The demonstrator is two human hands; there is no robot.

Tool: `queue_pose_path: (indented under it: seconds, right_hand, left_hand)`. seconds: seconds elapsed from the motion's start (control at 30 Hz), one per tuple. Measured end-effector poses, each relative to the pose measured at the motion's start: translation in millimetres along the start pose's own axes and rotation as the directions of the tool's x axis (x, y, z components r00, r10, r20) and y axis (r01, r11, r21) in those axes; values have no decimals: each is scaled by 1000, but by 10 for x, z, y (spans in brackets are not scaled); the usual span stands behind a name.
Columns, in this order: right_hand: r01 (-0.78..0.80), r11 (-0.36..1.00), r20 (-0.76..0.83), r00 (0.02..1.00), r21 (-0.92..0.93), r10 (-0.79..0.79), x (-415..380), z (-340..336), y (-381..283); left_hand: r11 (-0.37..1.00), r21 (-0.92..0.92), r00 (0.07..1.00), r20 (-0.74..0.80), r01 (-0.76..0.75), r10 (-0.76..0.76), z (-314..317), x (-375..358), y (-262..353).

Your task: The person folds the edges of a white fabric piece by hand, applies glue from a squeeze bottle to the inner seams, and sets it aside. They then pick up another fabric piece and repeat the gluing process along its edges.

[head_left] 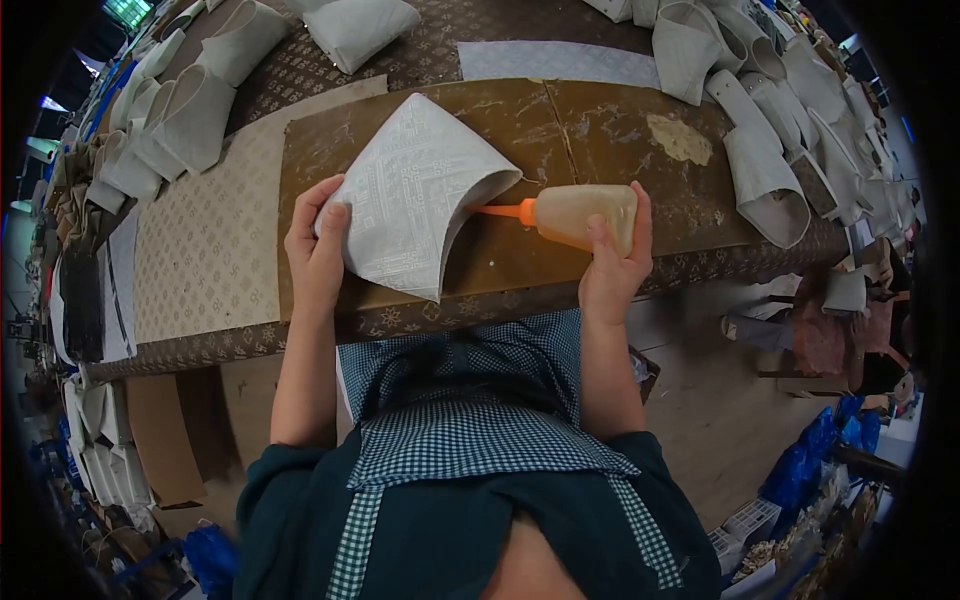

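Note:
My left hand (318, 235) grips the left corner of a white embossed piece (415, 190), folded into a pocket-like shape with its open edge curving toward the right. In my right hand (615, 255) is a squeeze glue bottle (580, 217), lying sideways with pale amber contents. Its orange nozzle (505, 210) points left, the tip right at the open edge of the white piece. Fingers and thumb of my right hand wrap round the bottle's base end. Both things are over the brown board (640, 150) on the table.
Stacks of similar white pieces (180, 125) stand at the back left, with more (765, 185) at the right. A patterned beige sheet (205, 240) covers the table's left part. A cardboard box (160, 440) stands below left. At the far right, another person (840, 310) sits.

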State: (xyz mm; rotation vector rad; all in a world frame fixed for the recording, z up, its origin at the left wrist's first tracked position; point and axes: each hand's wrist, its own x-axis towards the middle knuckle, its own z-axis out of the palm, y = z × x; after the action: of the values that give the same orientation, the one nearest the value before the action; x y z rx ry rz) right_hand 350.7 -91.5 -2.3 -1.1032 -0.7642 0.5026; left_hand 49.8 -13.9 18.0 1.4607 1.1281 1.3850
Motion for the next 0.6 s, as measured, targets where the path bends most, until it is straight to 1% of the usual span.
queue_pose_path:
  seconds: [0.1,0.2,0.3,0.6]
  right_hand:
    - [-9,999,29,1000,-36,10,-13,12,-25]
    - [-60,998,53,997,2,60,-21,28,-49]
    - [-87,996,78,993,-3,87,-20,40,-69]
    - [-132,989,152,981,67,120,-23,25,-73]
  left_hand:
    - [1000,9,1000,0,-8,8,-4,1,-5]
    - [1000,4,1000,-3,-1,1,-10,1,-24]
    - [1000,4,1000,-8,-2,2,-12,6,-38]
    - [1000,-15,1000,-3,-4,4,-5,3,-45]
